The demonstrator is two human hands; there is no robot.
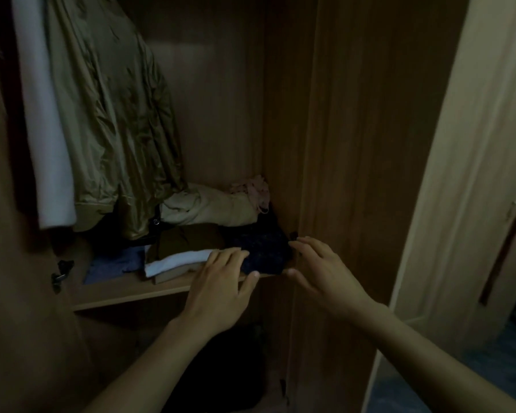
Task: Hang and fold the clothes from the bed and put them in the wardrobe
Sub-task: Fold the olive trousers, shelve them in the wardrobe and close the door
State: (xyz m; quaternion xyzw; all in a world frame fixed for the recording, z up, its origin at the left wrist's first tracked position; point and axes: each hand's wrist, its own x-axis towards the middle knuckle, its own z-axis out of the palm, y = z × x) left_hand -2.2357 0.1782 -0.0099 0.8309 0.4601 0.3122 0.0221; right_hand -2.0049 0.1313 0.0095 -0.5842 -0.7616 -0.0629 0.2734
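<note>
Inside the dim wooden wardrobe, a folded dark navy garment (262, 248) lies at the right end of the shelf (125, 292). My left hand (221, 290) reaches to its left front edge with straight fingers, and the fingertips touch the dark cloth. My right hand (319, 266) hovers at its right side, fingers spread and holding nothing. To the left of the dark garment lie a folded white piece (176, 262), an olive-brown one (185, 238) and a blue one (113, 265).
An olive-green jacket (113, 120) and a white garment (42, 114) hang at the upper left. A beige bundle (209, 208) and a pink item (253, 189) sit at the shelf's back. The pale wardrobe door (474, 174) stands open on the right.
</note>
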